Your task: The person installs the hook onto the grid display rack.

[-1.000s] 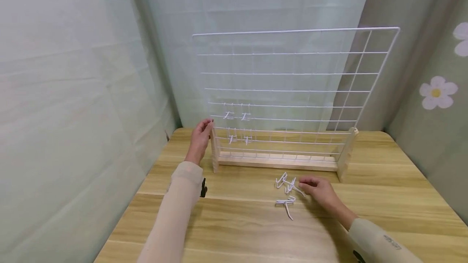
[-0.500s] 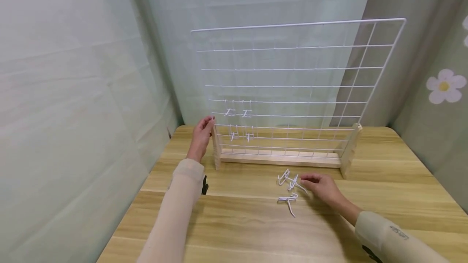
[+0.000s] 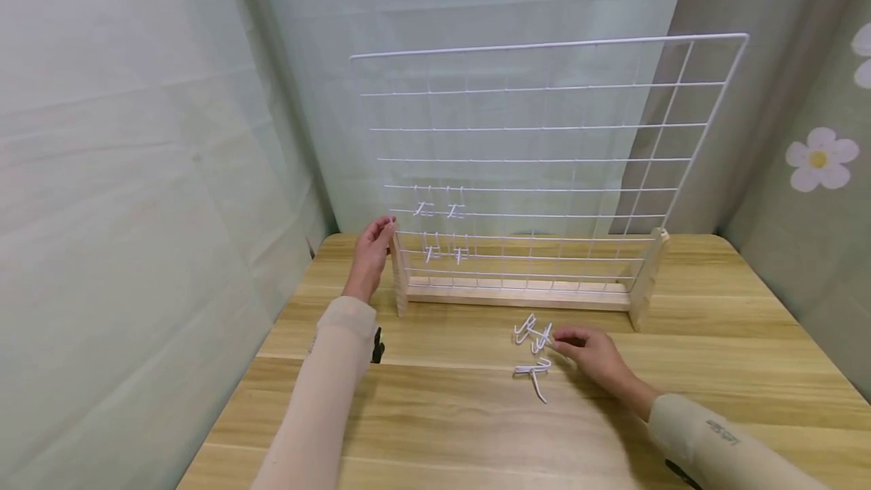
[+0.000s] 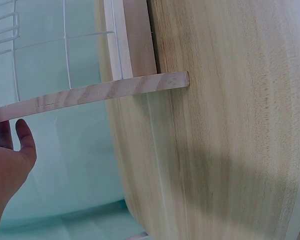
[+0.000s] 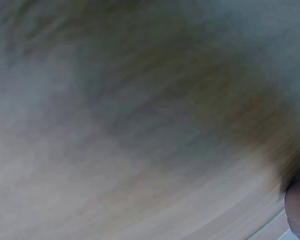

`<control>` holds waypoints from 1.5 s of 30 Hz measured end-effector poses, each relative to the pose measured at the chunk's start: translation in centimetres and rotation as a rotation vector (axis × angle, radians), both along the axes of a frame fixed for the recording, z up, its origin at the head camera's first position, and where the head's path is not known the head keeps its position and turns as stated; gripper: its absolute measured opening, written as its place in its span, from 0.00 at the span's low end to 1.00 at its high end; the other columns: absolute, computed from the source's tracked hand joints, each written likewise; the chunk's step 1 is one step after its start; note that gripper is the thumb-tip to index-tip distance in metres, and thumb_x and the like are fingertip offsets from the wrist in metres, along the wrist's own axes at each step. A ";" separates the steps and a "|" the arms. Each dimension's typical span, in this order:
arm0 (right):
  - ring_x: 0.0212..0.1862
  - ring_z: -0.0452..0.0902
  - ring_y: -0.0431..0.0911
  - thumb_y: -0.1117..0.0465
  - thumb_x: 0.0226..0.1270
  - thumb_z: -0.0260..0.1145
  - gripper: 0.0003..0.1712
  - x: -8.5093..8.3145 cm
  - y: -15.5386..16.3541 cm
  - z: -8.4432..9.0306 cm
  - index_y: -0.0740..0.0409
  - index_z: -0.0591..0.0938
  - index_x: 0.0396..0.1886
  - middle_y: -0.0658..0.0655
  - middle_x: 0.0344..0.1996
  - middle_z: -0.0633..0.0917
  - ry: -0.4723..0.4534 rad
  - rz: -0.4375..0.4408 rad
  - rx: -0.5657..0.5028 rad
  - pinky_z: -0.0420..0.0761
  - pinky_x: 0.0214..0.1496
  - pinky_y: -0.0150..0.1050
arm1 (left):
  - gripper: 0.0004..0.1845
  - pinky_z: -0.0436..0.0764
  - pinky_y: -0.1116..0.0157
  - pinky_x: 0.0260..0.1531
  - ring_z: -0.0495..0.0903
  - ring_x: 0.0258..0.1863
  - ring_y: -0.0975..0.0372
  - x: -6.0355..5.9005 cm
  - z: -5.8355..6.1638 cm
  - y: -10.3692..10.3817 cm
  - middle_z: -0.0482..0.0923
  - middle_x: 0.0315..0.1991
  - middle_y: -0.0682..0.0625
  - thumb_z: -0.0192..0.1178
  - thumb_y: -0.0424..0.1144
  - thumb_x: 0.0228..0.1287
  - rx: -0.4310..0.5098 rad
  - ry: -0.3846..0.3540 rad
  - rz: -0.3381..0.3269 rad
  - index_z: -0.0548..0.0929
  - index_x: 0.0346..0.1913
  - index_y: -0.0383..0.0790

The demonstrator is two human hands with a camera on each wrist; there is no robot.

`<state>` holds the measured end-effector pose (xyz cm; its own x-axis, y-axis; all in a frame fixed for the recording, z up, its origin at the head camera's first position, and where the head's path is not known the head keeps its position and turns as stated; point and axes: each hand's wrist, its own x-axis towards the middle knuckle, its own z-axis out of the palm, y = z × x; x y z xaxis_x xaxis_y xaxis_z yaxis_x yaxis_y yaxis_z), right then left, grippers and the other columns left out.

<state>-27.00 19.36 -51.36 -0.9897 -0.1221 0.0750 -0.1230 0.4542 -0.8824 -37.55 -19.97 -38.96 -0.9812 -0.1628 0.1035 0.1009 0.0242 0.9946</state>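
Observation:
A white wire grid panel (image 3: 544, 142) stands upright in a wooden base (image 3: 517, 295) at the back of the table. My left hand (image 3: 370, 255) rests with straight fingers against the base's left upright (image 3: 399, 278); in the left wrist view that hand (image 4: 10, 165) lies beside the upright (image 4: 90, 92), thumb apart from it. My right hand (image 3: 588, 354) lies palm down in front of the base, thumb and forefinger pinching a white hook (image 3: 542, 340). Two more loose hooks (image 3: 524, 327) (image 3: 534, 373) lie beside it. Several hooks (image 3: 438, 229) hang low on the grid's left side.
The wooden table (image 3: 442, 414) stretches towards me, with pale green cloth walls close on the left and behind. A grey cloth with white flowers (image 3: 816, 157) hangs on the right. The right wrist view is blurred and shows only the table surface (image 5: 140, 150).
My right hand has slid a little left onto the loose hook by the pile. The left hand stays at the upright; the camera view shifted slightly.

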 end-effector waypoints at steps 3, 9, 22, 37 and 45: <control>0.49 0.80 0.50 0.63 0.63 0.72 0.09 0.1 -0.1 -0.1 0.63 0.88 0.41 0.59 0.44 0.87 0.017 -0.007 0.000 0.78 0.48 0.32 | 0.22 0.69 0.56 0.61 0.69 0.59 0.56 0.0 0.0 0.0 0.71 0.65 0.43 0.51 0.45 0.78 -0.002 -0.003 0.003 0.71 0.66 0.35; 0.48 0.81 0.50 0.62 0.62 0.73 0.09 -0.1 -0.5 -0.5 0.62 0.88 0.41 0.58 0.42 0.88 0.041 -0.033 0.034 0.78 0.49 0.34 | 0.23 0.68 0.56 0.64 0.69 0.61 0.57 0.0 0.0 -0.3 0.71 0.65 0.45 0.51 0.47 0.77 -0.006 -0.009 0.001 0.71 0.67 0.38; 0.47 0.82 0.52 0.63 0.60 0.74 0.06 -0.3 -0.9 -0.8 0.58 0.89 0.37 0.55 0.39 0.88 0.098 -0.036 0.112 0.77 0.54 0.48 | 0.23 0.68 0.55 0.65 0.68 0.63 0.56 0.1 -0.1 -0.4 0.71 0.65 0.47 0.50 0.49 0.78 -0.031 -0.029 0.003 0.72 0.67 0.40; 0.44 0.82 0.51 0.65 0.59 0.74 0.03 -0.6 -1.1 -1.0 0.59 0.89 0.33 0.54 0.35 0.88 0.138 -0.038 0.135 0.79 0.51 0.47 | 0.22 0.65 0.53 0.67 0.66 0.66 0.52 1.7 2.1 0.1 0.68 0.68 0.42 0.49 0.42 0.79 0.010 -0.077 -0.035 0.70 0.68 0.35; 0.43 0.82 0.50 0.65 0.59 0.74 0.02 -0.3 -1.0 -0.7 0.58 0.89 0.32 0.53 0.34 0.87 0.125 -0.047 0.152 0.78 0.49 0.46 | 0.24 0.66 0.55 0.67 0.67 0.65 0.57 0.1 -0.2 -0.3 0.70 0.66 0.47 0.50 0.49 0.77 -0.028 -0.042 -0.006 0.71 0.68 0.41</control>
<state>-27.30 18.37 -52.03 -0.9786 -0.0956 0.1823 -0.2032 0.5891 -0.7821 -37.49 -20.22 -39.11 -0.9857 -0.1550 0.0663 0.0590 0.0512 0.9969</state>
